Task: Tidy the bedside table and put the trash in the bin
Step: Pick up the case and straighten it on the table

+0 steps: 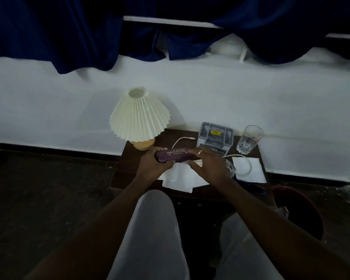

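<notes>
A purple glasses case (175,155) with gold lettering is held above the dark bedside table (127,168). My left hand (153,163) grips its left end and my right hand (207,163) grips its right end, a ring on one finger. White tissues (178,179) lie on the table under my hands, and another white tissue (251,169) lies at the right. A dark red bin (299,211) stands on the floor right of the table.
A pleated cream lamp (138,116) stands at the table's back left. A grey organiser box (215,136) and an empty glass (250,139) sit at the back right. A white cable (241,167) runs across the table. Blue curtains hang above the white wall.
</notes>
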